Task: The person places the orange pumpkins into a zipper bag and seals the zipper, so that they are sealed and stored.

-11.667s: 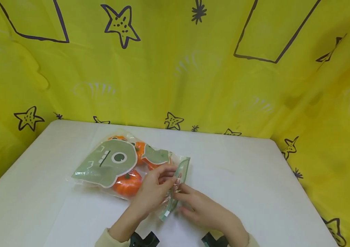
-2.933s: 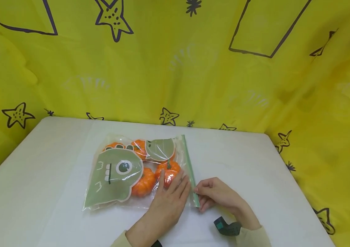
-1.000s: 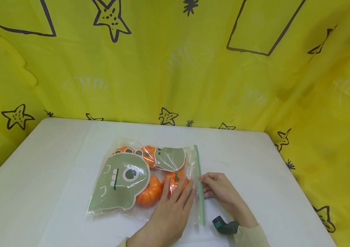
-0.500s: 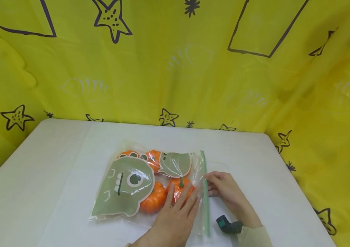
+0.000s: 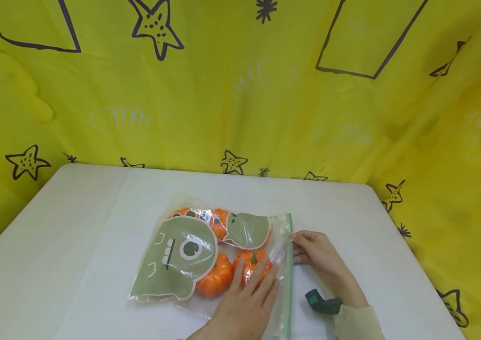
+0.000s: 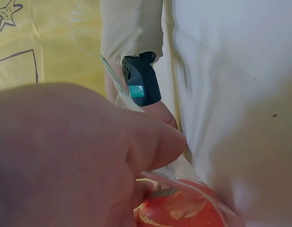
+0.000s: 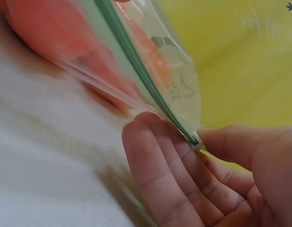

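Note:
A clear zip bag [image 5: 181,264] with green monster prints lies on the table, several toy pumpkins [image 5: 215,276] inside it. My left hand [image 5: 246,304] rests on the bag with fingers spread and straight, over the pumpkin nearest the opening. At the bag's right edge runs a green zip strip [image 5: 289,283]. My right hand [image 5: 318,252] pinches this strip near its far end. In the right wrist view, thumb and finger hold a small white slider [image 7: 197,141] on the strip, and the other fingers lie beneath the bag. The left wrist view shows a pumpkin [image 6: 183,210] under the film by my left fingers.
The white table [image 5: 96,222] reaches back to a yellow curtain [image 5: 206,104] with drawn stars, which also hangs along both sides. A dark wrist camera mount [image 5: 323,302] juts from my right sleeve [image 5: 357,323], just right of the strip.
The bag has slid right and nearer to me, my left hand moving with it. My right hand has shifted along the strip toward its far end. Earlier, both hands were at the bunched strip.

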A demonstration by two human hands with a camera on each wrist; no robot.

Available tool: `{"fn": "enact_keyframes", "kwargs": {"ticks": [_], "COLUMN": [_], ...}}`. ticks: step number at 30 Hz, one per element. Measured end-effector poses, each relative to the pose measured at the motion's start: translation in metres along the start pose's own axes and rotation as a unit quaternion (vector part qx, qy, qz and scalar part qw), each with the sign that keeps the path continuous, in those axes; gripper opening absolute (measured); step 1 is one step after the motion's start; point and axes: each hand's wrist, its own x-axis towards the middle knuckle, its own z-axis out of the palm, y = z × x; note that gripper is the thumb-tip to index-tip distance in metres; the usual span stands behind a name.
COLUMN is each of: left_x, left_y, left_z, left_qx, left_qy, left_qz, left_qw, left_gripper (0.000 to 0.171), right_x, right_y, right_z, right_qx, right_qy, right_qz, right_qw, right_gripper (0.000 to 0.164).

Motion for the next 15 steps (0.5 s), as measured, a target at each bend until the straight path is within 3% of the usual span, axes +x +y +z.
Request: {"fn": "enact_keyframes", "kwargs": {"ticks": [8, 15], "left_x": [0.002, 0.002], "left_y": [0.003, 0.006], "left_z": [-0.002, 0.003], "left_qx": [-0.006, 0.007], "left_qy": [-0.027, -0.003], "left_qz": [0.006, -0.005], "left_qw": [0.9996, 1.0], "left_gripper": [0.075, 0.063], "right_x": [0.003, 0.015], "right_y": [0.0, -0.005], "right_z": [-0.006, -0.007], "right_qx": [-0.007, -0.016], "right_qy": [0.012, 0.016], "right_qz": [0.001, 0.013], "right_qw": [1.0, 1.0], "right_gripper": [0.04, 0.042]}}
